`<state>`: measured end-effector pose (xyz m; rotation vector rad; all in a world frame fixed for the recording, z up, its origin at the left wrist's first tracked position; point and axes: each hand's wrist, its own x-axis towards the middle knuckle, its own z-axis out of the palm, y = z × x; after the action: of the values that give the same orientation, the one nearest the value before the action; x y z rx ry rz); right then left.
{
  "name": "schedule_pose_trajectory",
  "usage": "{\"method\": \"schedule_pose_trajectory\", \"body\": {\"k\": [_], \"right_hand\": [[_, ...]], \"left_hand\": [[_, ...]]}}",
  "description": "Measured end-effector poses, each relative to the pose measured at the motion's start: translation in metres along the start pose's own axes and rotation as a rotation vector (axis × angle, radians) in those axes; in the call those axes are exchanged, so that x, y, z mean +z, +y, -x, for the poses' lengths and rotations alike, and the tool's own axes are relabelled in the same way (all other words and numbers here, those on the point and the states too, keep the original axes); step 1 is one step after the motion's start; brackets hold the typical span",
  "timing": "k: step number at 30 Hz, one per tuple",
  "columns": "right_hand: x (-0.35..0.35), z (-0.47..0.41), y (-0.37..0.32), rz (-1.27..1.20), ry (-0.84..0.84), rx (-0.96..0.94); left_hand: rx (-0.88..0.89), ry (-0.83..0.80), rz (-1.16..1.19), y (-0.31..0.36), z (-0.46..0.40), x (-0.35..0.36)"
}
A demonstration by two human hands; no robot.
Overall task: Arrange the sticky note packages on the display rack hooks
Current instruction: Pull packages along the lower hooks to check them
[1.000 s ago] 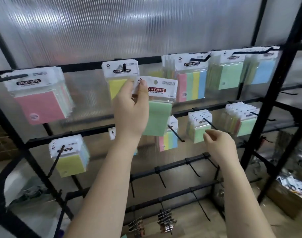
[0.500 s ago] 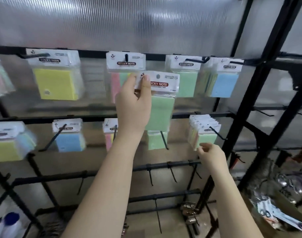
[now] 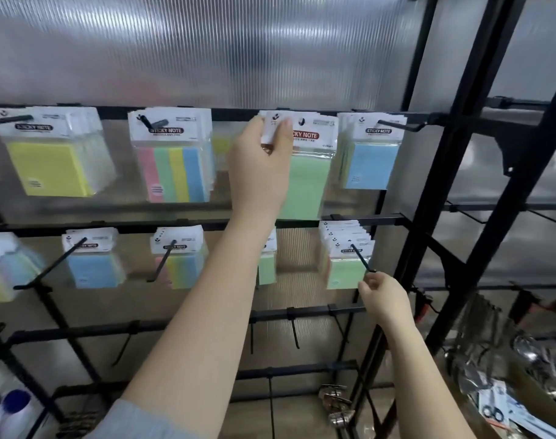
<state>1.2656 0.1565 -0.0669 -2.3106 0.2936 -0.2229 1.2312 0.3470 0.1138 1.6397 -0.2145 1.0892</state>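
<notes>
Pinching the white header card of a green sticky note package, the left hand holds it up against the top rail of the black display rack, between the multicolour packs and the blue packs. Whether its hang hole sits on a hook is unclear (motion blur). Lower down, the right hand, fingers curled, pinches the tip of a second-row hook carrying green packs.

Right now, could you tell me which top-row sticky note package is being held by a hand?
The green package, gripped at its header by the left hand; the yellow, striped and blue packages hang untouched.
</notes>
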Motion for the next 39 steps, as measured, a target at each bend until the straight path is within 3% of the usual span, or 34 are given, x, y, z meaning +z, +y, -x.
{"method": "schedule_pose_trajectory", "body": {"k": [12,28,39], "right_hand": [[-0.003,-0.020,-0.002,-0.106,0.011,-0.014],[0.012,-0.044,0.004,-0.203,0.083,-0.120],[0.018,-0.049,0.006,-0.469,0.108,0.139]], "left_hand": [[-0.027,0.056,0.013,-0.013,-0.011,0.017],[-0.074,-0.050,-0.324,-0.055,-0.048,0.029],[-0.144,-0.001,-0.344,-0.061,-0.040,0.021]]}}
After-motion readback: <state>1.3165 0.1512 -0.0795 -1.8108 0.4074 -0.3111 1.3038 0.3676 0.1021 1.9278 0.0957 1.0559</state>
